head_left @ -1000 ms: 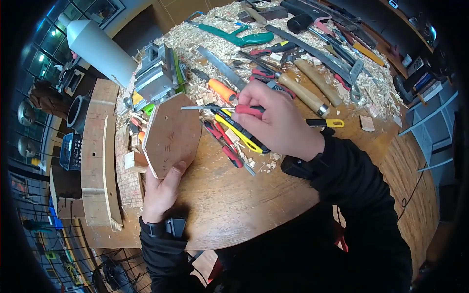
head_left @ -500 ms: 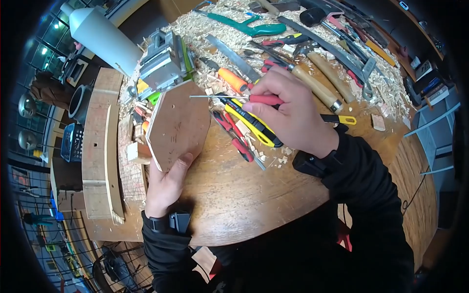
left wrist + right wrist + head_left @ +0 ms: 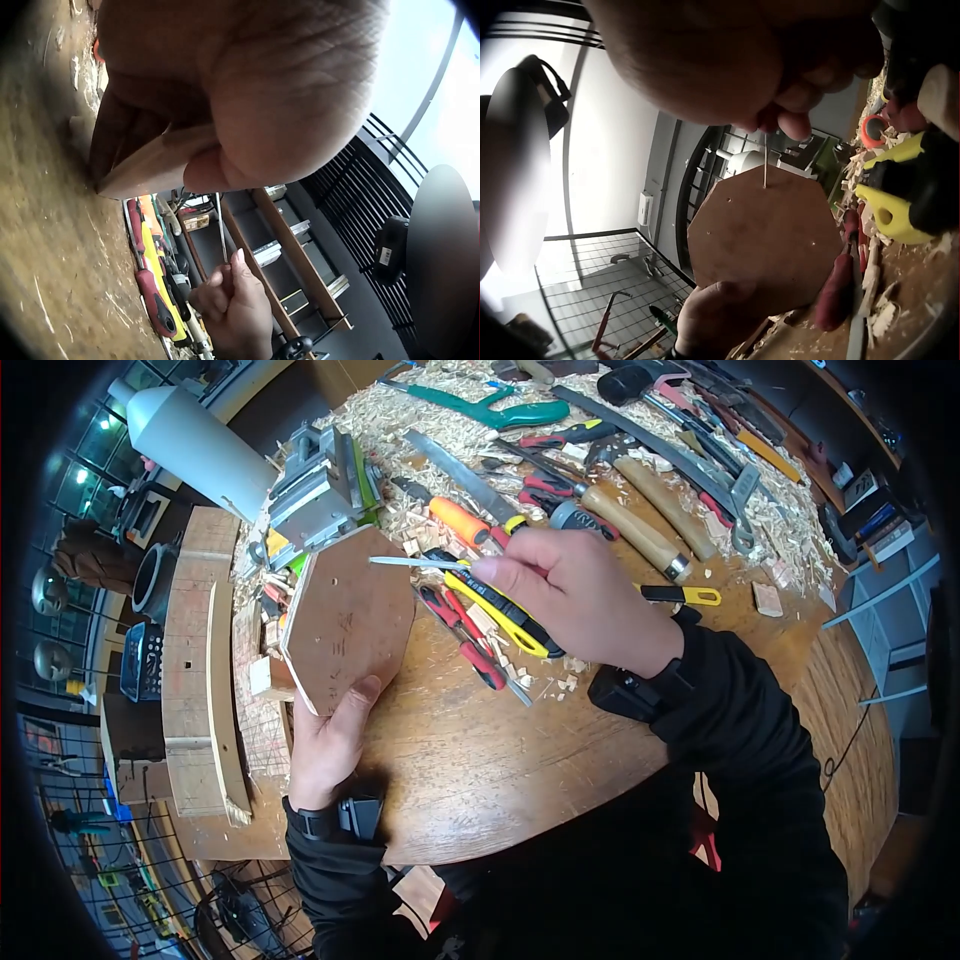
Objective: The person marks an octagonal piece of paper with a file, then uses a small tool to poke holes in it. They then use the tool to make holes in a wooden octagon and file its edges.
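My left hand (image 3: 330, 745) grips a flat wooden board with many straight sides (image 3: 350, 625) at its lower edge, thumb on the near face. The board stands tilted upright above the table, and small holes show in its face in the right wrist view. My right hand (image 3: 590, 598) pinches a screwdriver (image 3: 425, 563), its fingers covering most of the red handle. The thin metal shaft points left, and its tip overlaps the top of the board's face (image 3: 765, 232) in both the head and right wrist views.
A yellow-and-black utility knife (image 3: 505, 615) and red-handled tools (image 3: 465, 640) lie just beyond the board. A metal vise (image 3: 320, 490) stands at the back left. Wood shavings, a green-handled saw (image 3: 490, 408) and wooden-handled tools (image 3: 635, 530) cover the far table. Long wooden strips (image 3: 222, 700) lie left.
The head view has shifted slightly. My right fingers have moved forward along the screwdriver, hiding more of its red handle, while the tip stays by the board's top. The left hand keeps its grip.
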Demonstrator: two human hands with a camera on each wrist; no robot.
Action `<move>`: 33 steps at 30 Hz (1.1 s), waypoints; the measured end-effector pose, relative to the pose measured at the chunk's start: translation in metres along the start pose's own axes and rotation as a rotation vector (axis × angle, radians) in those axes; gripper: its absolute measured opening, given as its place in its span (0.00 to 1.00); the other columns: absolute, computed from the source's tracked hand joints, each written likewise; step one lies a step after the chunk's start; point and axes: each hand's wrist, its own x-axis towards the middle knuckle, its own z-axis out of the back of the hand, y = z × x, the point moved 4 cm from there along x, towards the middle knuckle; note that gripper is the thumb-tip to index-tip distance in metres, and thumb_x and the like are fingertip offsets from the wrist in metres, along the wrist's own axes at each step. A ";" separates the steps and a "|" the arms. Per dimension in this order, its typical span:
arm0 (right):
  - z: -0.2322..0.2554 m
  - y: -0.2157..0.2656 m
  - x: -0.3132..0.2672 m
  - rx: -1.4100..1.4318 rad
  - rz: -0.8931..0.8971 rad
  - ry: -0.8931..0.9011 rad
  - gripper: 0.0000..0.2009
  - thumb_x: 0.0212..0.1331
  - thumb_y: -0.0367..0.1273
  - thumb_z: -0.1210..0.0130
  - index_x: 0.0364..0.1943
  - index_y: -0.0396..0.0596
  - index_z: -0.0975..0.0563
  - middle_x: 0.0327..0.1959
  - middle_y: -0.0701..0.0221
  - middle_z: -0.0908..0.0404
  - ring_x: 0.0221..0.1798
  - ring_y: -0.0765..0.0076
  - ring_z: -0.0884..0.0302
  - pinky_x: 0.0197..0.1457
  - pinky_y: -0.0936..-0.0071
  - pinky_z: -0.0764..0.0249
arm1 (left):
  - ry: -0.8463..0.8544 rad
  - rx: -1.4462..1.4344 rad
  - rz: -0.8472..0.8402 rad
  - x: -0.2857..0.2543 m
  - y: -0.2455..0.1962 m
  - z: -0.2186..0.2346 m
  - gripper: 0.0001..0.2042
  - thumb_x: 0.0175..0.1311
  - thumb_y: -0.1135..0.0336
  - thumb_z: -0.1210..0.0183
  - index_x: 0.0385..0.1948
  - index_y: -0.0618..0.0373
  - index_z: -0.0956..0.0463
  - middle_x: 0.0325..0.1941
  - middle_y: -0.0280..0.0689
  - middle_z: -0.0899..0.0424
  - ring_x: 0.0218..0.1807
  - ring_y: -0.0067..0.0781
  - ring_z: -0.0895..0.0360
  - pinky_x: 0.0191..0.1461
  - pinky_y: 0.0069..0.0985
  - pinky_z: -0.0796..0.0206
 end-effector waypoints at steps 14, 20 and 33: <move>-0.001 0.001 0.001 0.039 0.082 -0.090 0.18 0.64 0.40 0.41 0.23 0.40 0.28 0.14 0.62 0.33 0.17 0.60 0.32 0.24 0.65 0.38 | -0.010 -0.011 -0.019 -0.001 -0.001 -0.001 0.21 0.67 0.72 0.43 0.60 0.65 0.35 0.57 0.41 0.24 0.57 0.31 0.27 0.61 0.30 0.35; -0.004 -0.004 0.001 0.037 -0.019 0.015 0.16 0.64 0.38 0.41 0.24 0.41 0.28 0.15 0.63 0.32 0.18 0.61 0.31 0.25 0.65 0.37 | -0.009 -0.028 -0.008 -0.001 0.001 -0.001 0.20 0.67 0.71 0.43 0.59 0.65 0.34 0.56 0.41 0.23 0.57 0.31 0.27 0.61 0.29 0.35; 0.004 -0.001 -0.002 0.037 0.021 -0.057 0.10 0.62 0.33 0.39 0.32 0.41 0.26 0.23 0.71 0.27 0.27 0.75 0.30 0.33 0.77 0.33 | -0.032 -0.003 -0.037 -0.001 0.001 0.000 0.17 0.66 0.71 0.42 0.55 0.65 0.31 0.52 0.39 0.20 0.52 0.28 0.25 0.57 0.26 0.33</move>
